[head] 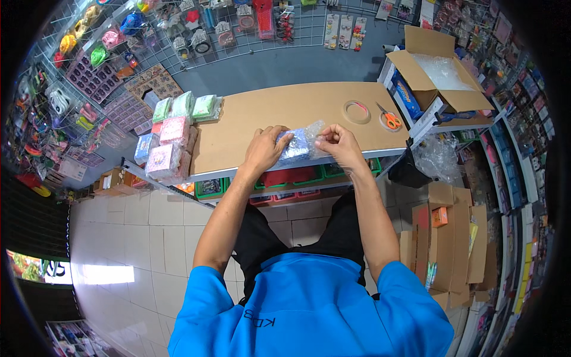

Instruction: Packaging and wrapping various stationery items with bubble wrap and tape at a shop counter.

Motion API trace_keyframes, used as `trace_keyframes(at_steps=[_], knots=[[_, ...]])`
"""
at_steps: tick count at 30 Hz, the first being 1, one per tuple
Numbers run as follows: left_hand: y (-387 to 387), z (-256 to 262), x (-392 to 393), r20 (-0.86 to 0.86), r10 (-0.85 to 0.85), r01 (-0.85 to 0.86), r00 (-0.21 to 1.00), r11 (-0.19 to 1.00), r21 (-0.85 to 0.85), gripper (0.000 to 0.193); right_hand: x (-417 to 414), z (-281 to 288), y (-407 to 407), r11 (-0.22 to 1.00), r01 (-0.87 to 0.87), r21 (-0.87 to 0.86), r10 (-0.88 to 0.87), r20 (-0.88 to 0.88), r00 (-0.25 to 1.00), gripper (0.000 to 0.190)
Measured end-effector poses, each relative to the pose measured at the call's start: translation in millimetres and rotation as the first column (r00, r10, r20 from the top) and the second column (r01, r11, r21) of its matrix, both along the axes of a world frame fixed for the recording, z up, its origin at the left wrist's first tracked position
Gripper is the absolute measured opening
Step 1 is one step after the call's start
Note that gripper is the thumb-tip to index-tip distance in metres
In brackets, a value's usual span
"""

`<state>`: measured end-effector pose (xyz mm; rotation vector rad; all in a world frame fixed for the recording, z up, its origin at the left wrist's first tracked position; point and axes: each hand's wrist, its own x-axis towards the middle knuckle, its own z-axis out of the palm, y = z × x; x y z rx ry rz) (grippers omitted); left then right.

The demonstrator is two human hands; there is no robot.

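On the front part of the tabletop lies a blue packet point(294, 145) in clear bubble wrap. My left hand point(267, 145) grips its left end, thumb on top and the fingers at the far side. At the right end, loose bubble wrap point(316, 132) sticks out past the blue part. My right hand point(337, 142) pinches that loose wrap between thumb and fingertips. Beyond my right hand a roll of clear tape point(357, 112) lies flat. Orange-handled scissors point(391, 119) rest on a second tape roll point(387, 126) near the table's right end.
Stacks of wrapped pink packets point(173, 130), green packets point(204, 107) and a blue packet point(143, 147) stand at the left end of the table point(267, 102). An open carton point(439, 80) holding bubble wrap stands at right. Another open carton point(450, 250) is on the floor.
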<state>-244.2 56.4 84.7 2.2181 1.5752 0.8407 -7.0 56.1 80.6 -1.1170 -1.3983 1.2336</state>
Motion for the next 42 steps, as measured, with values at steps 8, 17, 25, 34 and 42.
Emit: trace_keyframes(at_steps=[8, 17, 25, 34, 42], knots=[[-4.7, 5.1, -0.1, 0.155, -0.188, 0.177, 0.970, 0.981, 0.079, 0.024, -6.0, -5.1, 10.1, 0.989, 0.099, 0.112, -0.098, -0.008, 0.995, 0.034], [-1.9, 5.6, 1.8, 0.056, -0.186, 0.179, 0.981, 0.978, 0.109, 0.024, 19.3, 24.9, 27.8, 0.927, -0.321, -0.196, 0.358, 0.201, 0.912, 0.027], [-1.1, 9.0, 1.6, 0.026, -0.203, 0.201, 0.979, 0.977, 0.072, 0.024, 36.7, 47.2, 35.6, 0.902, -0.361, -0.235, 0.408, 0.198, 0.891, 0.026], [0.1, 2.4, 1.9, 0.020, -0.150, 0.148, 0.989, 0.986, 0.082, 0.028, 24.1, 29.5, 27.7, 0.964, -0.235, -0.124, 0.254, 0.159, 0.954, 0.026], [-5.4, 5.1, 1.4, 0.038, -0.122, 0.122, 0.992, 0.993, 0.004, 0.042, 6.1, 9.1, 44.3, 0.995, -0.085, 0.053, 0.086, -0.006, 0.996, 0.015]])
